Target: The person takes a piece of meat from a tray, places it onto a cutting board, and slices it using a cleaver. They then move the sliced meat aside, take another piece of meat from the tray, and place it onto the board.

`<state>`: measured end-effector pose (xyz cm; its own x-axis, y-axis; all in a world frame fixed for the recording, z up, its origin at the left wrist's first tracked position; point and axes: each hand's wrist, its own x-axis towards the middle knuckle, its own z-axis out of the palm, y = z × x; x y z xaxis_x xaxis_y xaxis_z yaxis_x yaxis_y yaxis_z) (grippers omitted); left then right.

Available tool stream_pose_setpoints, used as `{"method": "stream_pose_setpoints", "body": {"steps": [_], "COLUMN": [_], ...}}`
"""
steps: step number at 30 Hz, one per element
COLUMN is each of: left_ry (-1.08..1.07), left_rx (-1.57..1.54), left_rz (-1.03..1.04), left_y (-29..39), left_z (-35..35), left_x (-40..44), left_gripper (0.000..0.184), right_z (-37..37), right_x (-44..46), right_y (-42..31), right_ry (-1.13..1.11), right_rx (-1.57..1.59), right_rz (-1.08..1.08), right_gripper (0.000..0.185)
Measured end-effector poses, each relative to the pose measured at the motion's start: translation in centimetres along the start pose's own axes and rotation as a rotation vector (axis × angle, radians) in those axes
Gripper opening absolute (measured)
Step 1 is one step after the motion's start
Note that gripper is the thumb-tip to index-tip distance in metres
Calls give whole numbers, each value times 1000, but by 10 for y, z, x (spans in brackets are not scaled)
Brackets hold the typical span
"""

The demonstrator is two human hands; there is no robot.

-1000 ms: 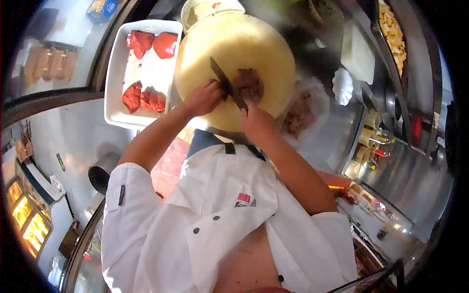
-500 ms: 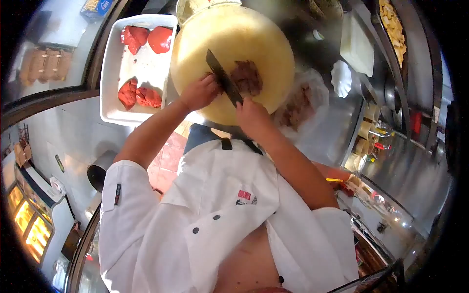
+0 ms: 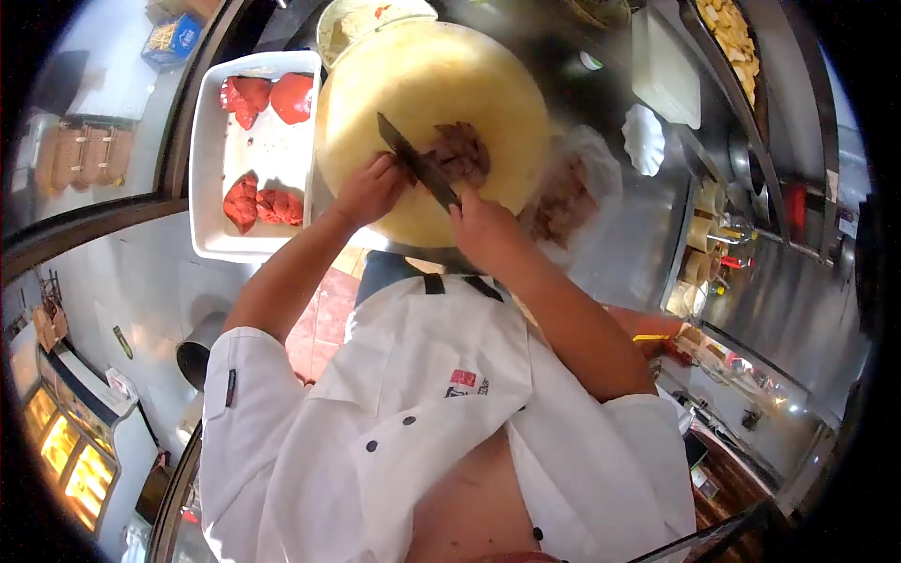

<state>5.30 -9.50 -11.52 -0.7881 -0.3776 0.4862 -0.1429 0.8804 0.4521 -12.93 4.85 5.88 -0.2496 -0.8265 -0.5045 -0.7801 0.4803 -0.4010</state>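
On the round yellow chopping board (image 3: 432, 70), a dark cleaver (image 3: 405, 150) lies slantwise, its tip pointing up and left. My right hand (image 3: 486, 233) is closed around its handle at the lower right end. My left hand (image 3: 371, 190) is on the board to the left of the blade, fingers curled and pressed on a dark piece of meat (image 3: 410, 176) that they mostly cover. Sliced, brownish-pink meat (image 3: 462, 153) sits in a small heap on the blade's other side. The cutting edge's contact with the meat is hidden.
Left of the board stands a white tray (image 3: 200, 178) with several glossy red pieces of meat (image 3: 291, 98). At right, a clear plastic bag (image 3: 601, 155) holds more meat (image 3: 566, 202). Behind is a bowl (image 3: 349, 28) of pale food; a white scalloped dish (image 3: 644, 139) lies farther right.
The view has shifted slightly, so the board and bag sit a little farther left. Both hands and the cleaver keep nearly the same places on the board.
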Motion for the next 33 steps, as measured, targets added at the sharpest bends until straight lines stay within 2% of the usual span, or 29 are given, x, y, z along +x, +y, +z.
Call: {"method": "stream_pose_setpoints", "body": {"steps": [16, 20, 23, 25, 30, 33], "left_ry": [28, -25, -78, -67, -51, -70], "left_rx": [-81, -74, -51, -46, -1, -4], "left_rz": [-106, -107, -169, -140, -49, -45], "left_y": [7, 8, 11, 10, 3, 0], "left_z": [-10, -15, -11, -11, -1, 3], "left_x": [8, 10, 9, 7, -3, -4], "left_gripper": [16, 16, 16, 16, 17, 19], "right_z": [52, 67, 63, 53, 16, 13], "right_x": [28, 35, 36, 35, 3, -2], "right_y": [21, 24, 27, 24, 7, 10], "right_ry": [35, 127, 210, 233, 63, 4], "right_rx": [35, 32, 45, 43, 6, 5], "right_rz": [3, -51, -101, -127, 16, 24], "right_gripper": [33, 32, 31, 30, 28, 27]}}
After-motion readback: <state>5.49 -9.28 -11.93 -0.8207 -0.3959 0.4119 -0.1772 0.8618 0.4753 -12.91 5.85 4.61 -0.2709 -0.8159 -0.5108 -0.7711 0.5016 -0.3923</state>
